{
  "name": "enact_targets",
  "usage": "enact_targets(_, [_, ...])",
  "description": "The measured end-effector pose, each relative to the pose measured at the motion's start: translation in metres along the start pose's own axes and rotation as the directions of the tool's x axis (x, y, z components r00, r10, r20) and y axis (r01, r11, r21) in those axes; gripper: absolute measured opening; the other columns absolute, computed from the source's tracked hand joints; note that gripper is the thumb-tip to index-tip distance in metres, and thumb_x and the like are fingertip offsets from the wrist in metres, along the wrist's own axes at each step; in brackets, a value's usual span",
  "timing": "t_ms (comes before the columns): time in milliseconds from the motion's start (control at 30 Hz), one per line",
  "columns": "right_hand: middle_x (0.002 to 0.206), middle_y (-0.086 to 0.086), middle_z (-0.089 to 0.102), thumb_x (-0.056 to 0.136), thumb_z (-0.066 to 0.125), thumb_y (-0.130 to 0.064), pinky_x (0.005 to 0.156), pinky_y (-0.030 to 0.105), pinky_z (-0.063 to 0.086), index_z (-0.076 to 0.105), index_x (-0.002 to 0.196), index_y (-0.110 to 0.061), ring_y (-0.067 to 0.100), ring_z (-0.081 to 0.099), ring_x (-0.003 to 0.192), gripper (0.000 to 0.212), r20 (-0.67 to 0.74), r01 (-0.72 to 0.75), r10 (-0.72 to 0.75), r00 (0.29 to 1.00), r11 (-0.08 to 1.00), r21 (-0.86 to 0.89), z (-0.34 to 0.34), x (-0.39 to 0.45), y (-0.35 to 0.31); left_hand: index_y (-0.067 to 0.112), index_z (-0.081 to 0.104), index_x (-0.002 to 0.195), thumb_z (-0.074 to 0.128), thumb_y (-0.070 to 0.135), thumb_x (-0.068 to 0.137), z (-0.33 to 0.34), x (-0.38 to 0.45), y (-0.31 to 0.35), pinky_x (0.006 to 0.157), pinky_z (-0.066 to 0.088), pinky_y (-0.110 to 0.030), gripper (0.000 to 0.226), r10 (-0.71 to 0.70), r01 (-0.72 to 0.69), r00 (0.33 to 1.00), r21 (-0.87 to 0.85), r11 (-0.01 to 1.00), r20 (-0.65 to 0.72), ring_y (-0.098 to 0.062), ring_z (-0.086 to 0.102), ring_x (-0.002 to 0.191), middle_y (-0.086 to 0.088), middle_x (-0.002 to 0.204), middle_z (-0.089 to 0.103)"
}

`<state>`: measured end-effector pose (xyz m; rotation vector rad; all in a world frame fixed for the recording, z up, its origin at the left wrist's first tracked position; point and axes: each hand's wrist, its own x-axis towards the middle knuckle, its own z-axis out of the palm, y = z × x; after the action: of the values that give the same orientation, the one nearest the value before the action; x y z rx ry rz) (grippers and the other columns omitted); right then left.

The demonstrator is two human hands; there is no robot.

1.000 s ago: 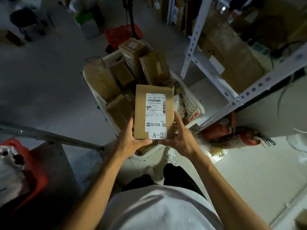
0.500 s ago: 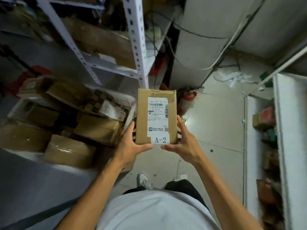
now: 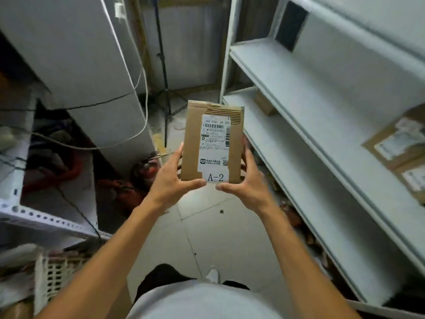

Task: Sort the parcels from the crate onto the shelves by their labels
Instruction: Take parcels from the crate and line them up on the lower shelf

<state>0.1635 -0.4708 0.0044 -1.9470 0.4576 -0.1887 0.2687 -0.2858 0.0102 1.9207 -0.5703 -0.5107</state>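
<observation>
Both hands — left hand [image 3: 171,178], right hand [image 3: 247,180] — grip the A-2 parcel [image 3: 212,141], unshelved; 2 parcels [image 3: 400,150] apparently on the shelves [image 3: 305,107] — crate [image 3: 49,276] contents unseen.

I see a flat cardboard parcel [image 3: 212,141] held upright above the tiled floor [image 3: 202,231], its white label [image 3: 215,146] facing me and marked A-2. My left hand [image 3: 171,180] grips its lower left edge, my right hand [image 3: 247,180] its lower right, thumbs under the bottom. White shelves [image 3: 299,116] stand just to the right, carrying other parcels [image 3: 400,146]. A white perforated crate [image 3: 55,272] sits lower left.
</observation>
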Motion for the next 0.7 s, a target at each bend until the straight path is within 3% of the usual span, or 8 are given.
enact_targets(67, [0.129,-0.02,0.055,0.063,0.094,-0.025,0.095,0.025,0.053,0.023,0.15,-0.039,0.0,0.055,0.113,0.113,-0.097,-0.014,0.013,0.995,1.0,-0.009,-0.028,0.005,0.001,0.03,0.02,0.156,0.086,0.037,0.064,0.016,0.028,0.019,0.103,0.05,-0.041,0.113,0.065,-0.064,0.995,-0.017,0.998,0.077,-0.018,0.052,0.129,0.008,0.143,0.05])
enact_targets(100, [0.127,-0.021,0.054,0.063,0.094,-0.025,0.095,0.026,0.054,0.024,0.149,-0.039,0.003,0.055,0.114,0.112,-0.136,-0.024,0.022,0.99,1.0,-0.009,-0.042,0.008,0.001,0.03,0.021,0.155,0.086,0.035,0.065,0.024,0.042,0.027,0.101,0.052,-0.036,0.112,0.093,-0.091,0.989,-0.027,0.996,0.116,-0.017,0.052,0.128,0.012,0.138,0.051])
enact_targets(200, [0.124,-0.026,0.047,0.07,0.09,-0.026,0.08,0.006,0.045,0.022,0.151,-0.038,-0.001,0.049,0.113,0.107,-0.227,-0.054,0.055,0.972,0.998,0.01,-0.077,0.013,0.004,0.033,0.023,0.152,0.085,0.02,0.072,0.046,0.081,0.053,0.09,0.053,-0.02,0.102,0.175,-0.166,0.96,-0.061,0.984,0.219,-0.013,0.052,0.123,0.019,0.128,0.049])
enact_targets(333, [0.141,-0.014,0.052,0.076,0.084,-0.038,0.091,0.018,0.043,0.026,0.15,-0.037,0.002,0.048,0.117,0.094,-0.352,-0.125,0.126,0.927,0.992,0.025,-0.107,0.023,0.011,0.039,0.032,0.144,0.085,0.022,0.069,0.071,0.134,0.071,0.083,0.056,-0.017,0.094,0.245,-0.234,0.909,-0.072,0.969,0.338,-0.009,0.055,0.116,0.027,0.125,0.05])
enact_targets(400, [0.142,-0.014,0.052,0.075,0.085,-0.041,0.099,0.026,0.043,0.027,0.148,-0.038,0.0,0.046,0.12,0.094,-0.417,-0.16,0.16,0.895,0.986,0.033,-0.119,0.035,0.017,0.034,0.034,0.148,0.086,0.018,0.072,0.083,0.164,0.077,0.09,0.057,-0.027,0.093,0.254,-0.259,0.88,-0.043,0.965,0.4,-0.009,0.055,0.116,0.019,0.128,0.053])
enact_targets(500, [0.139,-0.017,0.053,0.072,0.086,-0.039,0.101,0.024,0.041,0.029,0.148,-0.04,0.0,0.047,0.122,0.095,-0.469,-0.181,0.184,0.864,0.982,0.051,-0.132,0.05,0.024,0.032,0.033,0.151,0.085,0.018,0.075,0.095,0.199,0.08,0.094,0.056,-0.045,0.093,0.247,-0.266,0.854,-0.025,0.964,0.458,-0.01,0.056,0.117,0.014,0.132,0.057])
enact_targets(567, [0.137,-0.02,0.052,0.07,0.087,-0.04,0.101,0.027,0.042,0.029,0.147,-0.041,0.003,0.048,0.125,0.096,-0.516,-0.199,0.207,0.831,0.977,0.072,-0.139,0.064,0.025,0.034,0.033,0.15,0.085,0.02,0.075,0.101,0.226,0.087,0.09,0.058,-0.048,0.092,0.248,-0.277,0.814,-0.026,0.961,0.525,-0.005,0.06,0.112,0.014,0.131,0.059])
enact_targets(700, [0.121,-0.034,0.051,0.071,0.087,-0.033,0.096,0.024,0.046,0.032,0.145,-0.042,0.0,0.051,0.117,0.092,-0.59,-0.247,0.275,0.759,0.96,0.13,-0.148,0.086,0.025,0.038,0.039,0.145,0.087,0.039,0.063,0.108,0.271,0.106,0.089,0.057,-0.051,0.095,0.265,-0.298,0.723,-0.057,0.953,0.638,-0.021,0.063,0.117,0.01,0.134,0.062])
